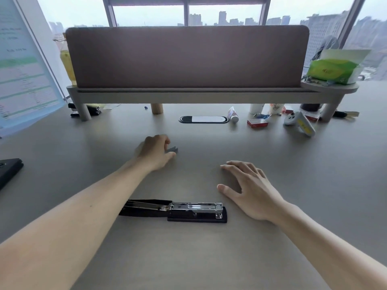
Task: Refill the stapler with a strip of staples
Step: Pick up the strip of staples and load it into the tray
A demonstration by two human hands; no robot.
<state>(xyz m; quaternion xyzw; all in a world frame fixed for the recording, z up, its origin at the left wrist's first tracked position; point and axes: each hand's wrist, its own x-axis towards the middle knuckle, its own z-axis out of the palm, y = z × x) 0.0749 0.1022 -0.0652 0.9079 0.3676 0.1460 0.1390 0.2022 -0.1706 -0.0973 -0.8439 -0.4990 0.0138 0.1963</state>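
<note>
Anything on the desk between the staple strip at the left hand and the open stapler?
Nothing. In the head view, bare desk runs from the staple strip at the left hand down to the open stapler; only the left forearm crosses beside it.

Grey desk (293,185) bearing a raised shelf (188,97) on round legs, backed by a mauve felt screen (186,57). Behind, tall windows (224,13) with grey frames show a hazy city skyline. Flat daylight; an oval cable port (203,119) sits mid-desk.

Left hand (156,151) reaches forward, fingers curled in a pinching grip; right hand (249,189) lies flat, fingers spread.
</note>
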